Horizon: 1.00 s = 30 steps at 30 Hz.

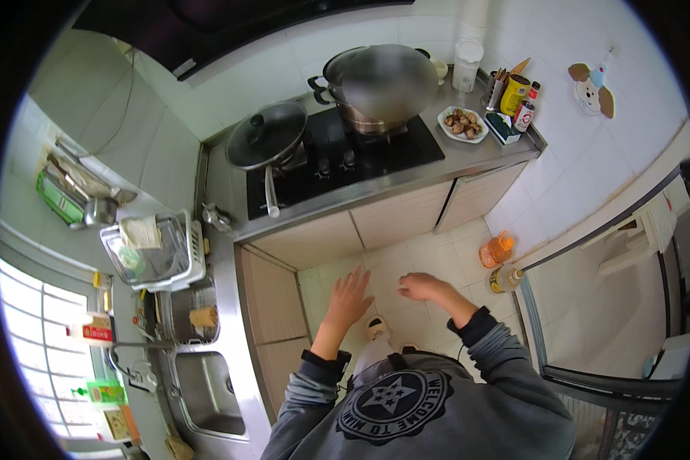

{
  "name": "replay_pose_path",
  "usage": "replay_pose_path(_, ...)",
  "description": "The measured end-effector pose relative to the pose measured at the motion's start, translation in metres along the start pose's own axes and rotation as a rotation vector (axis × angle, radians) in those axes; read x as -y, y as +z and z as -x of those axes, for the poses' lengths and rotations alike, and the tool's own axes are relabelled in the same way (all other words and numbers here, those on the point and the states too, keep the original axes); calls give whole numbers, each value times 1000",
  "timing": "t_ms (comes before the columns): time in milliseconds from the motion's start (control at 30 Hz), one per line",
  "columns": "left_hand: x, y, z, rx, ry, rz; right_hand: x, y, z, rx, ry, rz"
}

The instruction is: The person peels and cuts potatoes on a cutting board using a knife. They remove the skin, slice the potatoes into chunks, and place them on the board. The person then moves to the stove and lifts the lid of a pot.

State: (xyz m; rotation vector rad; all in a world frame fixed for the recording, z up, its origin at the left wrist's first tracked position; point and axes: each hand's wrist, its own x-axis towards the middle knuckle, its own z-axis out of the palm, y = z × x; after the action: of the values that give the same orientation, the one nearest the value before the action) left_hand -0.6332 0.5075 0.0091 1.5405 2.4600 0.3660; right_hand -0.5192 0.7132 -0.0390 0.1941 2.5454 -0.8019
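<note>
My left hand [349,296] is held out over the tiled floor, palm down, fingers apart and nothing in it. Beside it is my right hand [422,286], its fingers bent; a small dark spot shows at the fingertips, and I cannot tell whether it holds anything. Neither hand touches the counter. Ahead of them, a lidded frying pan [267,135] sits on the left of the black gas hob [328,149], its handle pointing toward me. A large steel pot [374,118] stands on the right burner, its lid area blurred. A plate [444,127] of brown roundish food [464,123] lies right of the hob.
At the right corner stand a utensil holder [494,92], a yellow can [515,95], a sauce bottle [525,115] and a tissue box [503,127]. Two bottles, orange [496,251] and yellowish [504,279], stand on the floor. Leftward are a dish rack [195,253] and steel sink [210,397].
</note>
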Motion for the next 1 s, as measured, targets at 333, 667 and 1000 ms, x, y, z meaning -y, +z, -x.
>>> replay_pose_path(333,73,-91,-150,-445,176,253,-61,-178,6,-348,50,-466)
replay_pose_path(667,113,-171,-301,-467,-250,1217,-143,-363,-82,-597,14,-889)
replay_pose_path(1000,131,-188,-432,-674,-537,1547,-224,-489,-224,-976,-129,-1373)
